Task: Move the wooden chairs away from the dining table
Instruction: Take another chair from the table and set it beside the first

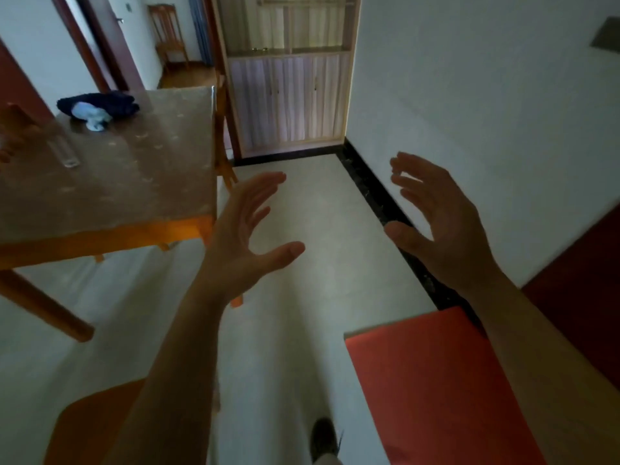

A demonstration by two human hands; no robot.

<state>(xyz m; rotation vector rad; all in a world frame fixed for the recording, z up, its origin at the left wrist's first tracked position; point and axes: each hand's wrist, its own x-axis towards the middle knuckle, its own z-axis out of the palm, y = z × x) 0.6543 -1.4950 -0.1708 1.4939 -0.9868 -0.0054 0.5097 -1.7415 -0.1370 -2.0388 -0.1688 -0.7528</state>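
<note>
The dining table (pixel 141 182), wooden with a brownish patterned cover, fills the left of the view. A wooden chair (pixel 221 129) stands tucked at its far right side, only its edge showing. Another wooden chair's orange seat (pixel 90 424) lies at the bottom left under my left forearm. A third wooden chair (pixel 167 35) stands far off in the room beyond. My left hand (pixel 241 236) is raised beside the table's near right corner, fingers apart, holding nothing. My right hand (pixel 439 223) is raised to the right, palm inward, fingers spread and empty.
A dark cloth bundle (pixel 100 105) and a clear glass (pixel 65 152) sit on the table. A light wood cabinet (pixel 288 95) stands ahead against a white wall (pixel 469 95). A red mat (pixel 432 380) lies on the pale floor (pixel 302 263) at the right, by a dark red door (pixel 583 297).
</note>
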